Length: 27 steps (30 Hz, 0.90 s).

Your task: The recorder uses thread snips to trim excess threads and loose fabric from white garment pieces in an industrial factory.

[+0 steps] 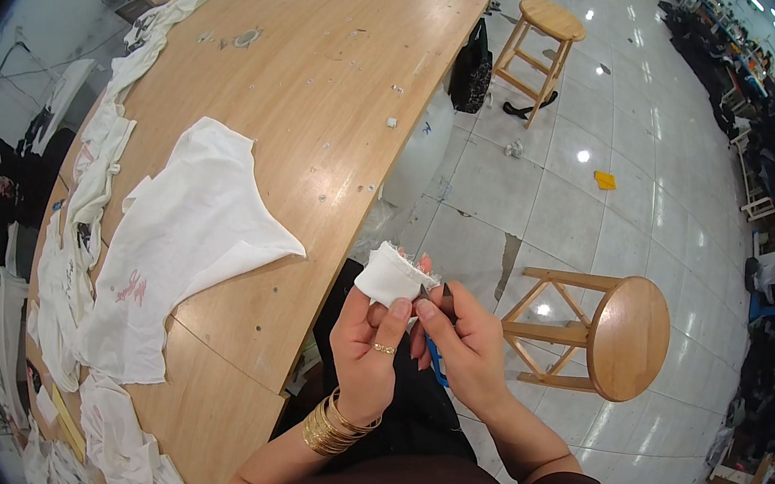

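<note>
My left hand (363, 365) is closed on a small piece of white fabric (388, 278), pinching it between thumb and fingers. Loose threads fray along the piece's upper edge, and it looks like a folded band or cuff. Closed as well, my right hand (470, 354) grips a small pair of thread snips (437, 362) with a blue handle. Their dark blade tips meet the fabric's right end, beside my left thumb. Part of the snips is hidden by my right fingers. On the table to the left, a white garment (176, 245) with a small red print lies spread out.
The long wooden table (326, 109) fills the left side, with more white garments (71, 300) along its far edge. Wooden stools (629, 339) (552, 18) stand on the tiled floor at right. A person in black (12, 186) is beyond the table; dark cloth piles (768, 376) line the far right.
</note>
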{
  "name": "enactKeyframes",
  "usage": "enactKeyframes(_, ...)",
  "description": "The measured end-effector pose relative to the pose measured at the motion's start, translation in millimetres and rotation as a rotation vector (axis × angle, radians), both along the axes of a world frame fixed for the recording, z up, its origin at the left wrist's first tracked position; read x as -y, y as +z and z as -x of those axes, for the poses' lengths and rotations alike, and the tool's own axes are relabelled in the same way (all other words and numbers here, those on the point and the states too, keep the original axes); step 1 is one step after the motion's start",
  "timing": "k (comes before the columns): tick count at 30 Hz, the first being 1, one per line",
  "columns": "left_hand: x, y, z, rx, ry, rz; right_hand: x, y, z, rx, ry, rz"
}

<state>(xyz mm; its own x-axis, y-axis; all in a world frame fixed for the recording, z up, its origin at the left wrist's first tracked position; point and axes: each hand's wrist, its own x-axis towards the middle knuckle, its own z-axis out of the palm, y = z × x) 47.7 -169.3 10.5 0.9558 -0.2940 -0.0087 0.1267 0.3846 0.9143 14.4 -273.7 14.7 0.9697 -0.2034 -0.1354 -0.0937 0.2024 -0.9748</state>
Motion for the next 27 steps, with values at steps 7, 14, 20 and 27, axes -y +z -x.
enactKeyframes(7, 0.0, -2.6, -0.7, -0.019, 0.003, 0.013, -6.4, -6.5, -1.7, 0.073, -0.080, 0.145)
enactKeyframes(14, 2.7, -1.4, 2.6, -0.039, 0.018, 0.042, 1.7, -11.4, -6.9, -0.001, -0.002, -0.259)
enactKeyframes(20, 1.4, -3.6, 1.8, -0.147, -0.029, 0.113, 0.4, -9.7, -10.4, -0.036, -0.064, -0.430)
enactKeyframes(27, 1.6, -0.5, 0.2, -0.167, -0.022, 0.148, 2.2, -7.4, -9.0, 0.007, -0.053, -0.505)
